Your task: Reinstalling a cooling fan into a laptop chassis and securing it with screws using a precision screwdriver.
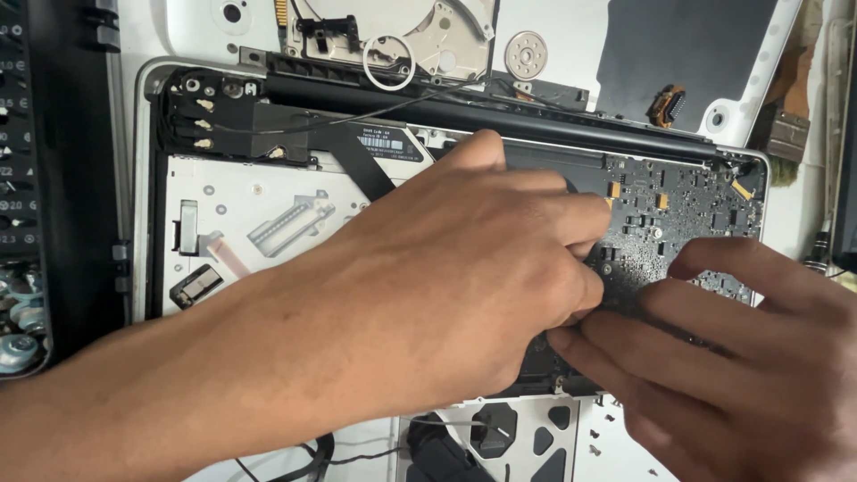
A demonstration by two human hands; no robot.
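An opened silver laptop case point(147, 178) lies bottom up, with a black circuit board point(678, 214) seated in its right half. My left hand point(464, 277) reaches across from the left and pinches the board's left edge with curled fingers. My right hand point(723, 357) comes in from the lower right, its fingers resting on the board's lower edge, touching my left fingertips. The hands hide the board's middle. A black flat cable point(366, 165) runs from the upper left bay towards the board.
A removed silver drive unit point(393, 36) and a white cover with a dark pad point(687, 54) lie behind the laptop. A black bit-holder tray point(18, 134) with screws stands at the left. A metal bracket point(518, 437) and small loose screws point(594, 435) lie in front.
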